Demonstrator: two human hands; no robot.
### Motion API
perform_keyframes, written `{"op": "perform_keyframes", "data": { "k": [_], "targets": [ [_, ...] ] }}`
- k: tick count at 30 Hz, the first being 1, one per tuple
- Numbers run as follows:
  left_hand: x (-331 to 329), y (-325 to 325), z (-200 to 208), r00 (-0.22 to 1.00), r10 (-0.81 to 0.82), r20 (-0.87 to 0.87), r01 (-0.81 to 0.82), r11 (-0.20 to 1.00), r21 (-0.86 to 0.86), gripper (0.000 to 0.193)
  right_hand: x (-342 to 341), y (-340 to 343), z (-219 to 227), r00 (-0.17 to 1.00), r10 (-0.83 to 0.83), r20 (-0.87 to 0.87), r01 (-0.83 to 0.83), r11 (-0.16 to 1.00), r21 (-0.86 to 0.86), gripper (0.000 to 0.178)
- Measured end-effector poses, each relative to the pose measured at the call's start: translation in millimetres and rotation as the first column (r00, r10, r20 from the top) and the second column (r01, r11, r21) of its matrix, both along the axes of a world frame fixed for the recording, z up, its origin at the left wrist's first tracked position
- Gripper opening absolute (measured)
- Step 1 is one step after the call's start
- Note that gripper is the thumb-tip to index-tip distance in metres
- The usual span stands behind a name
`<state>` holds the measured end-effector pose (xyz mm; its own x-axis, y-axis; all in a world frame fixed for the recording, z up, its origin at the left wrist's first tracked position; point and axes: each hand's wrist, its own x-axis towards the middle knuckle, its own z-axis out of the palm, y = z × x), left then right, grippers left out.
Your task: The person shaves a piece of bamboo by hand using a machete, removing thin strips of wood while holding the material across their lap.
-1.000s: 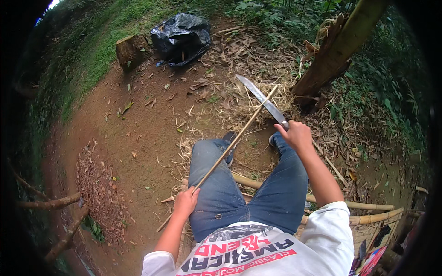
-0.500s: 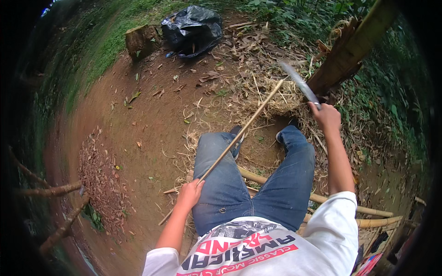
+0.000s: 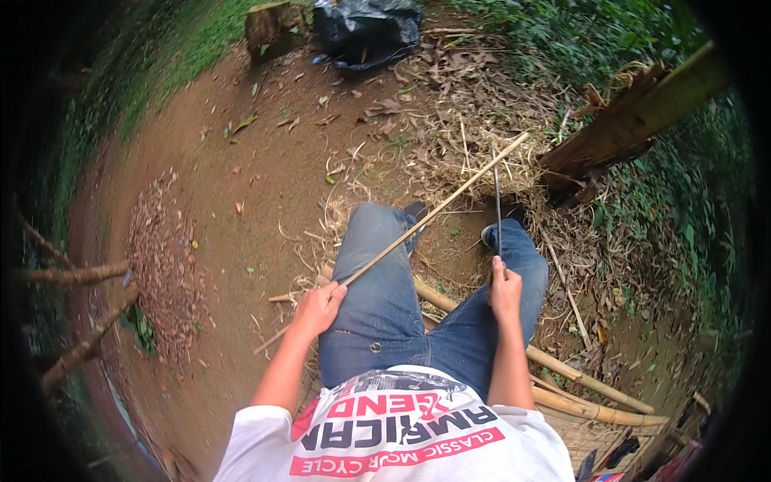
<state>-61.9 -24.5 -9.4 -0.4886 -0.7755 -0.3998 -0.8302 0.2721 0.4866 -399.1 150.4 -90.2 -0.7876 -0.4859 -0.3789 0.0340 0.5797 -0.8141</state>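
Note:
My left hand is closed round a long, thin bamboo stick at my left thigh. The stick slants across that thigh toward the far right, and its short tail sticks out behind the hand. In my right hand, above my right thigh, is the handle of a long-bladed knife. Its blade points away from me and shows nearly edge-on as a thin dark line. Near the stick's far end the blade crosses it in the picture; whether they touch I cannot tell.
Pale shavings lie beyond my feet, beside a leaning thick post. Bamboo poles form the seat under me. A tree stump and a black plastic bag stand at the back. Branches jut in at left.
My right hand has come down and left toward my thigh, turning the knife from a raised slant to nearly straight ahead. My left hand still grips the stick. The view has shifted slightly.

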Motion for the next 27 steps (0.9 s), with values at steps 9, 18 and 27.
{"op": "perform_keyframes", "data": {
  "k": [9,18,27],
  "targets": [
    [18,2,-12,0.998,-0.058,0.011,0.059,0.994,-0.095,0.043,23,-2,46,0.815,-0.200,0.543,0.382,0.891,-0.246,0.049],
    [23,3,-19,0.997,-0.073,-0.039,0.067,0.989,-0.133,0.044,26,10,58,0.789,-0.295,0.539,0.529,0.773,-0.350,0.039],
    [19,-2,-10,0.992,0.001,-0.123,-0.002,1.000,-0.013,0.044,51,6,50,0.872,-0.199,0.447,0.383,0.846,-0.371,0.031]
  ]
}}
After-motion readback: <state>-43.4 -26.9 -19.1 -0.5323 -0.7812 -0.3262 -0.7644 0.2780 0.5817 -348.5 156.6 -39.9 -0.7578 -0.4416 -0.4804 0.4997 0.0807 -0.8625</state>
